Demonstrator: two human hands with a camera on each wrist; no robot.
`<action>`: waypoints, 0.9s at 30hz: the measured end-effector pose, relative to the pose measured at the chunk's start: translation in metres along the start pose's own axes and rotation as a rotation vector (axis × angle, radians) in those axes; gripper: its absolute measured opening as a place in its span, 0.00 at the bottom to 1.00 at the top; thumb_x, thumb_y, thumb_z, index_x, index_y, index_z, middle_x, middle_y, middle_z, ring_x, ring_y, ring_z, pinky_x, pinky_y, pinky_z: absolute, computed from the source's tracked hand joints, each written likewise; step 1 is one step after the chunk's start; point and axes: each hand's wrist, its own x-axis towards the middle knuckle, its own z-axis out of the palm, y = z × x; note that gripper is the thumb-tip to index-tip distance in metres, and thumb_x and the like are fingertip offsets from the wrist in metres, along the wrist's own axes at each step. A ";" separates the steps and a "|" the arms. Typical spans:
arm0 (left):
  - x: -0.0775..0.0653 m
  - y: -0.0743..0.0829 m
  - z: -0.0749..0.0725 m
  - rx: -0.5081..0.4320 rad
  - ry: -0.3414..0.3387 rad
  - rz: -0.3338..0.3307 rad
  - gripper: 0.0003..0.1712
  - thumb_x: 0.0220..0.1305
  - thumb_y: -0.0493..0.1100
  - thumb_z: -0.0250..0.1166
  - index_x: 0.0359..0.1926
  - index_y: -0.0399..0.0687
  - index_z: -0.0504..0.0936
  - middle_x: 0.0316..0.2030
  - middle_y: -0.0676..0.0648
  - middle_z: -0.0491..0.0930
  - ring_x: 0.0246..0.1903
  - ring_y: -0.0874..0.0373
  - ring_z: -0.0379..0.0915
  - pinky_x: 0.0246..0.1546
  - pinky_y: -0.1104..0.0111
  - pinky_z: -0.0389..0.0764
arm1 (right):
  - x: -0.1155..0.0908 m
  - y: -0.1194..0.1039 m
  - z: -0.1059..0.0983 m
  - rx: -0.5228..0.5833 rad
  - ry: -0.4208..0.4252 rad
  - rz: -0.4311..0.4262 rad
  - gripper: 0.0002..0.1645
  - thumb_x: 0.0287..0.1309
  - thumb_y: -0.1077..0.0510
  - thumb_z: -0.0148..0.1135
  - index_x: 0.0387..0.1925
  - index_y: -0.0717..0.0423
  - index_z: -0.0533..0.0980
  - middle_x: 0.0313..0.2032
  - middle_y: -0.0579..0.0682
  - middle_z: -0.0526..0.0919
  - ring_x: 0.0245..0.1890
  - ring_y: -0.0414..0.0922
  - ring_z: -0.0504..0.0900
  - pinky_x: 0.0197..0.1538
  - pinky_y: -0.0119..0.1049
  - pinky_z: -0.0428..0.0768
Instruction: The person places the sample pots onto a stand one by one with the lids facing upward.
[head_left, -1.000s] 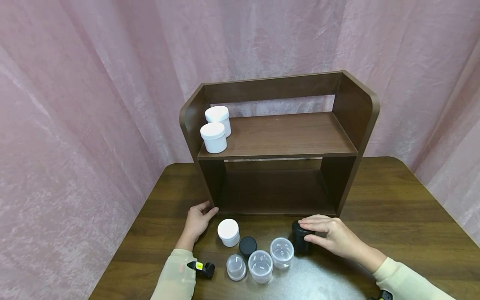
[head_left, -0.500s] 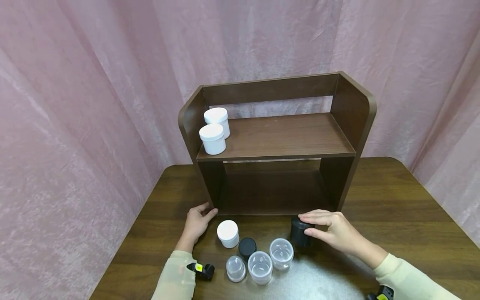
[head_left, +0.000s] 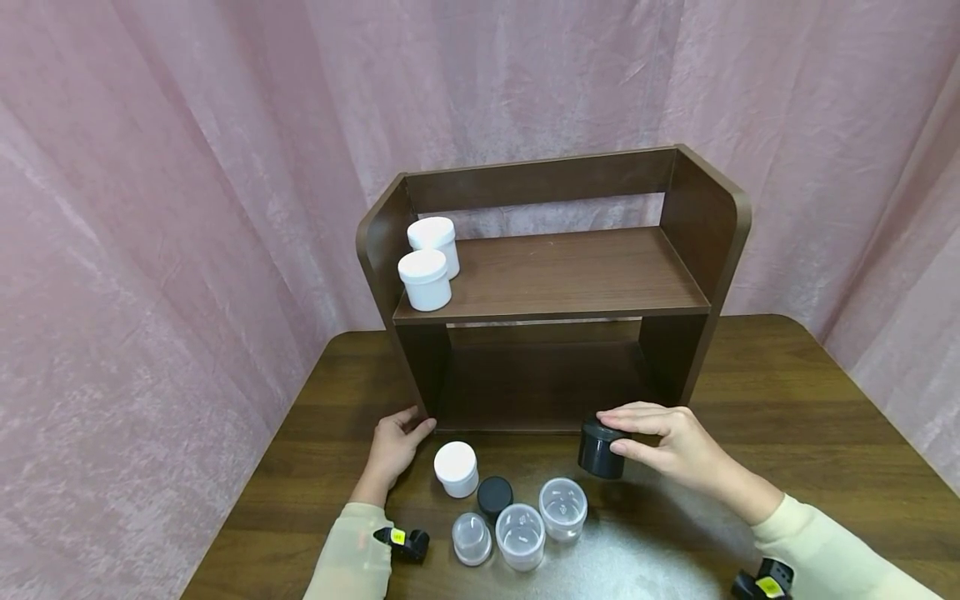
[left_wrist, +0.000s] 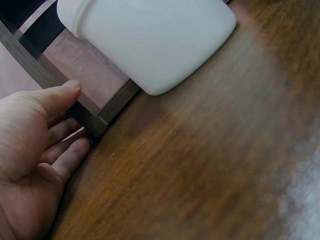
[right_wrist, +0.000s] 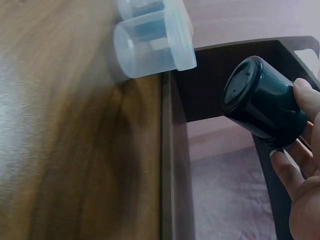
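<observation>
My right hand (head_left: 675, 450) pinches a glossy black jar (head_left: 598, 454) by its top, thumb on one side and fingers on the other. The jar is off the table, in front of the shelf's right part; the right wrist view shows its base (right_wrist: 241, 86) and the fingers round its other end. At the lower left corner of the brown two-tier shelf (head_left: 585, 271), my left hand (head_left: 395, 446) grips the upright side panel (left_wrist: 85, 119) between thumb and fingers. Just right of that hand stands a white lidded jar (head_left: 456, 471), seen close in the left wrist view.
In front of the shelf stand a small black-lidded jar (head_left: 495, 496), two clear jars (head_left: 521, 542) and a smaller clear jar (head_left: 472, 540), close together. Two white jars (head_left: 426, 287) occupy the upper tier's left end. A pink curtain (head_left: 525, 75) hangs behind.
My right hand has lifted the black jar off the table, up and slightly towards the shelf. The left hand keeps its place at the shelf's corner.
</observation>
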 end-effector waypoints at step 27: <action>-0.001 -0.001 -0.002 -0.014 -0.009 -0.003 0.35 0.59 0.49 0.69 0.60 0.29 0.73 0.59 0.33 0.72 0.59 0.43 0.69 0.56 0.53 0.73 | 0.084 -0.044 -0.038 -0.008 0.060 -0.165 0.29 0.30 0.79 0.72 0.43 0.69 0.82 0.42 0.63 0.84 0.47 0.50 0.83 0.54 0.28 0.75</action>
